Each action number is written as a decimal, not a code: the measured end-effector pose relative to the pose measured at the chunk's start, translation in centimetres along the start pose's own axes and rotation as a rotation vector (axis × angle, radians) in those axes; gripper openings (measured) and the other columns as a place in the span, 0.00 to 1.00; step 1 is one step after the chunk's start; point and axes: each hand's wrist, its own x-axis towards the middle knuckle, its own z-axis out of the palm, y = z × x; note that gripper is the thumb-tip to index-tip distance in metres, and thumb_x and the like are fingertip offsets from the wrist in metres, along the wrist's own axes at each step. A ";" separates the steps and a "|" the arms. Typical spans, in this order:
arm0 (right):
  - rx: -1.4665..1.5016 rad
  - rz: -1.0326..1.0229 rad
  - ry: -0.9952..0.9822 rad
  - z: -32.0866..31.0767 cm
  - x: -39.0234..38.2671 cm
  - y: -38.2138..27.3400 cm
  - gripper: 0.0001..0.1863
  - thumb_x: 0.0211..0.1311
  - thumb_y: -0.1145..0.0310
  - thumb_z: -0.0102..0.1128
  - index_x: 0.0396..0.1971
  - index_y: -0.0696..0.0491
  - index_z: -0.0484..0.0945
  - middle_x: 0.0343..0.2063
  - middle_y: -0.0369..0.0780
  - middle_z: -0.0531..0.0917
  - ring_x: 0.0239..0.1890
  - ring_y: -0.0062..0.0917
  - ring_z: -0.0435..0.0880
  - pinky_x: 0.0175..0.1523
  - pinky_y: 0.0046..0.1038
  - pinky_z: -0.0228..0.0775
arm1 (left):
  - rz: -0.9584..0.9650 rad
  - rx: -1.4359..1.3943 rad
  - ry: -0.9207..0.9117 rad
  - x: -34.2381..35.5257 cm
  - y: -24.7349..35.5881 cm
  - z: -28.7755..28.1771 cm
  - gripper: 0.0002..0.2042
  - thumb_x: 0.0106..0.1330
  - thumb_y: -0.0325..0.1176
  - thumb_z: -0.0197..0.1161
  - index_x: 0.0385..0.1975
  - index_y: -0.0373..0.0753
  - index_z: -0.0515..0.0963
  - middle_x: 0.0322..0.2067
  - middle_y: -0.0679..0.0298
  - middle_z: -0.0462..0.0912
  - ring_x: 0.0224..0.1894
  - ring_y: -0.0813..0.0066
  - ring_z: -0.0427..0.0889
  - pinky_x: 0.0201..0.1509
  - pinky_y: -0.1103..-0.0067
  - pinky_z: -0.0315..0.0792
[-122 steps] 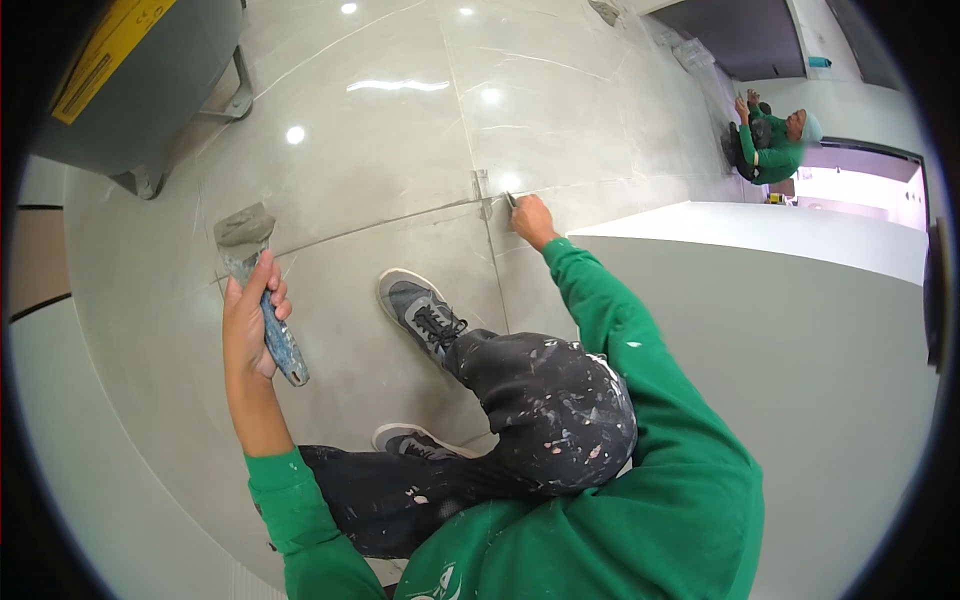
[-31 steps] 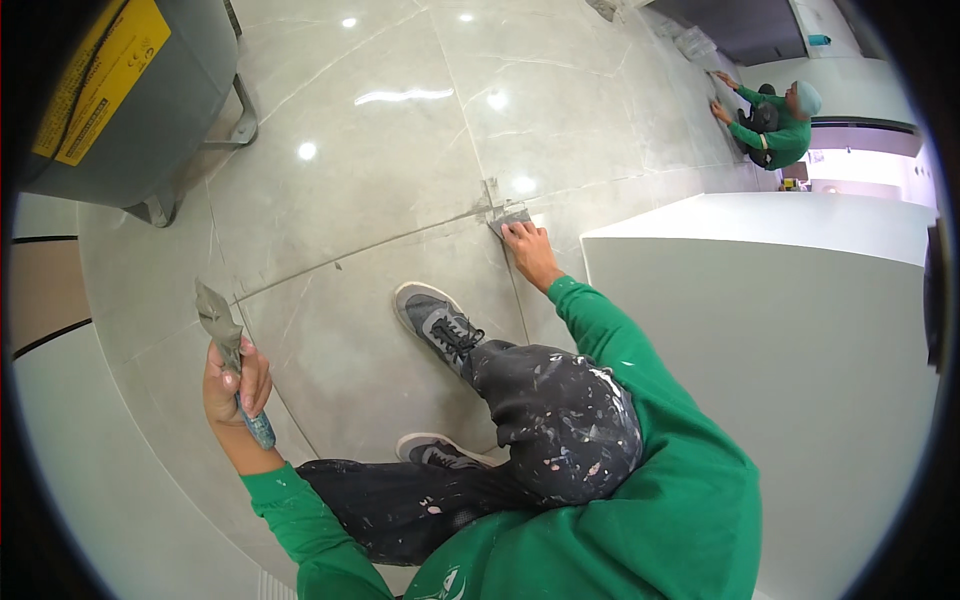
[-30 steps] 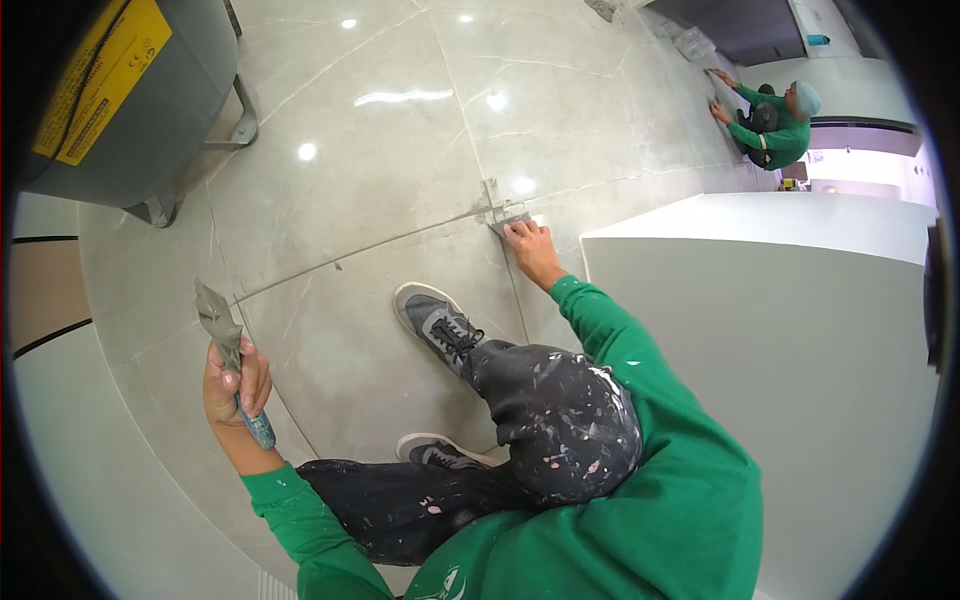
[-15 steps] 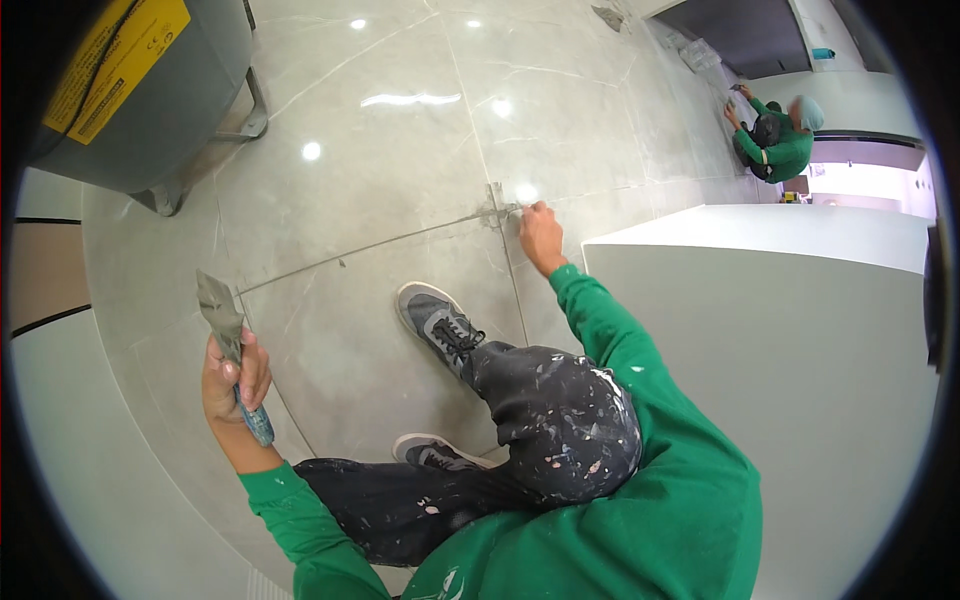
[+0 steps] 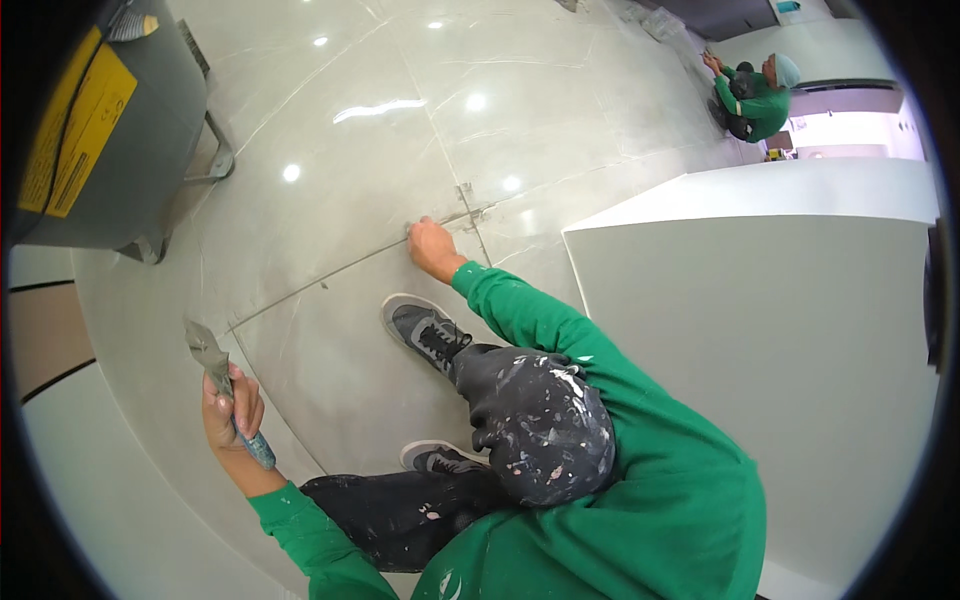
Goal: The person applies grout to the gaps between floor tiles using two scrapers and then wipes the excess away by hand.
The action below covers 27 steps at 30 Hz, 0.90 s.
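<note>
My left hand (image 5: 232, 408) is closed around the blue handle of a putty knife (image 5: 207, 352). Grey paste coats its blade, which points up and away from me above the floor. Farther out, my right hand (image 5: 434, 248) is down at a dark joint (image 5: 330, 268) between large glossy grey tiles. Its fingers are pinched together, and a small greyish bit shows at the tips, too small to name. Just right of that hand, grey paste (image 5: 466, 212) is smeared around the crossing of the joints.
A grey tub-shaped machine (image 5: 150, 130) on metal feet stands at the upper left. To my right is a large pale box-like unit (image 5: 760, 300). Another person in green (image 5: 765, 105) crouches at the far right, near clear plastic (image 5: 668, 28). My shoe (image 5: 425, 328) rests on the tile.
My right hand has moved left along the joint, away from the paste-smeared crossing. My left hand still holds the putty knife, and the whole view has shifted slightly.
</note>
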 end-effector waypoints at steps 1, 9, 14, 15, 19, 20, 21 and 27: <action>-0.001 -0.002 0.003 -0.4 0.0 0.1 0.08 0.58 0.73 0.55 0.29 0.59 0.82 0.38 0.55 0.80 0.39 0.50 0.84 0.42 0.46 0.79 | 0.017 0.002 0.015 -0.6 -0.1 -0.3 0.22 0.65 0.39 0.71 0.49 0.31 0.72 0.10 0.68 0.66 0.09 0.84 0.58 0.06 0.87 0.56; -0.039 0.186 0.115 -3.9 0.0 9.5 0.11 0.59 0.67 0.57 0.31 0.61 0.80 0.38 0.57 0.80 0.39 0.52 0.82 0.44 0.48 0.77 | 0.049 0.021 0.052 -1.7 0.9 -0.2 0.21 0.65 0.40 0.71 0.48 0.33 0.72 0.10 0.69 0.66 0.08 0.84 0.58 0.06 0.87 0.55; -0.124 0.123 0.098 0.9 -0.5 6.9 0.09 0.59 0.71 0.56 0.30 0.60 0.83 0.38 0.57 0.81 0.40 0.49 0.84 0.46 0.44 0.80 | 0.056 0.016 0.025 -1.2 0.9 0.4 0.22 0.64 0.41 0.71 0.48 0.33 0.72 0.09 0.69 0.66 0.08 0.84 0.58 0.06 0.87 0.55; -0.141 0.049 0.032 2.5 0.2 4.7 0.09 0.58 0.71 0.56 0.29 0.60 0.83 0.38 0.57 0.81 0.40 0.49 0.85 0.46 0.45 0.80 | 0.065 0.004 0.034 -1.9 1.0 0.0 0.22 0.64 0.41 0.71 0.48 0.33 0.72 0.09 0.69 0.66 0.08 0.84 0.58 0.06 0.87 0.55; 0.055 0.015 -0.033 0.9 -0.2 -2.7 0.10 0.58 0.69 0.57 0.28 0.60 0.83 0.37 0.58 0.82 0.38 0.53 0.84 0.46 0.50 0.78 | 0.069 0.020 0.022 -1.9 0.7 -0.1 0.22 0.65 0.41 0.71 0.49 0.32 0.72 0.10 0.69 0.66 0.08 0.84 0.58 0.06 0.87 0.55; 0.160 -0.032 -0.048 0.2 -0.1 -2.7 0.11 0.59 0.68 0.57 0.27 0.61 0.82 0.35 0.58 0.82 0.38 0.54 0.84 0.45 0.51 0.77 | 0.071 0.032 0.028 -1.8 0.7 -0.1 0.22 0.65 0.41 0.71 0.50 0.32 0.72 0.10 0.69 0.66 0.08 0.84 0.58 0.06 0.87 0.55; 0.264 -0.083 -0.065 -0.7 0.2 -2.8 0.12 0.59 0.67 0.58 0.27 0.62 0.82 0.33 0.58 0.83 0.37 0.55 0.83 0.45 0.52 0.76 | 0.073 0.033 0.025 -1.5 0.6 -0.1 0.22 0.65 0.41 0.71 0.50 0.32 0.72 0.10 0.69 0.66 0.08 0.84 0.58 0.06 0.87 0.55; 0.883 0.306 -0.188 -10.3 2.4 2.6 0.17 0.68 0.56 0.61 0.29 0.56 0.83 0.22 0.33 0.79 0.25 0.20 0.76 0.30 0.29 0.69 | 0.143 0.013 0.035 -2.7 1.3 0.0 0.23 0.66 0.41 0.70 0.51 0.32 0.72 0.10 0.69 0.66 0.09 0.84 0.58 0.07 0.87 0.56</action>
